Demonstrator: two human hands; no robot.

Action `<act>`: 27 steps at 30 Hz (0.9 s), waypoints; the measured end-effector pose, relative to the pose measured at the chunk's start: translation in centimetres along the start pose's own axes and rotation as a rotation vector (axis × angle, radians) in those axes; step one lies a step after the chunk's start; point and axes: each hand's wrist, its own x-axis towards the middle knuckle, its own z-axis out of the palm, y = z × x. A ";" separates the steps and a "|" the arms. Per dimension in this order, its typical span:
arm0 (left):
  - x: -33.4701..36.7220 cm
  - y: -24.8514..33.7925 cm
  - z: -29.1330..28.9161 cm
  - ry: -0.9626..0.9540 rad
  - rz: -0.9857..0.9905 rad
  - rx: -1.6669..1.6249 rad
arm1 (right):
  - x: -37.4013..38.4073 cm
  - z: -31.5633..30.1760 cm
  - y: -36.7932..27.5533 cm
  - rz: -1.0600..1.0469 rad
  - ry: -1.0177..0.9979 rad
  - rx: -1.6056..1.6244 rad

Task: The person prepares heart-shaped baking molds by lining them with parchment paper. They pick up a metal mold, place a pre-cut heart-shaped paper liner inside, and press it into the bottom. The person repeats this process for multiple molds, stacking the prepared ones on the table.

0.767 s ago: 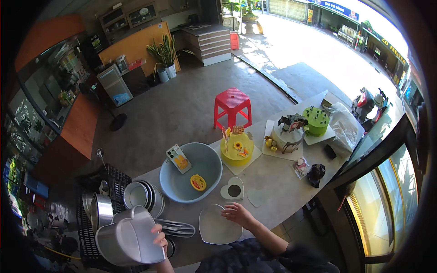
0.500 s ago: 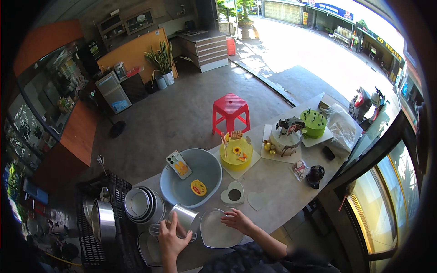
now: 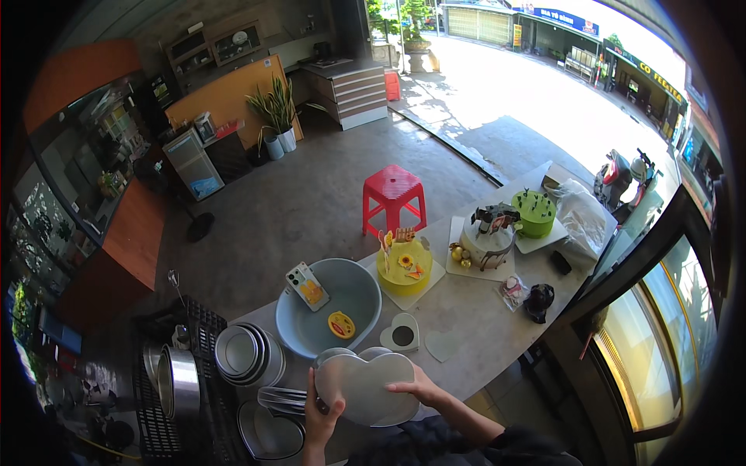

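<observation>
Here, on the near side of the blue basin (image 3: 353, 293), I see left hand (image 3: 322, 410) and right hand (image 3: 423, 387) grasping a heart-shaped tin (image 3: 364, 392) from opposite sides, presumably for balance.

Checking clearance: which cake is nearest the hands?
The yellow cake, just right of the blue basin; the white cake and green cake stand farther off, up the table to the right.
</observation>
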 end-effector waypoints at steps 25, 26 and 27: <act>-2.2 -5.4 0.2 -0.280 -0.360 0.455 | -7.8 -15.6 -6.3 -0.258 0.862 -0.022; -2.2 -4.9 0.5 -0.315 -0.357 0.473 | -7.8 -15.5 -6.4 -0.285 0.986 -0.103; -2.1 -4.6 0.8 -0.351 -0.348 0.490 | -7.9 -16.6 -5.3 -0.339 1.086 -0.304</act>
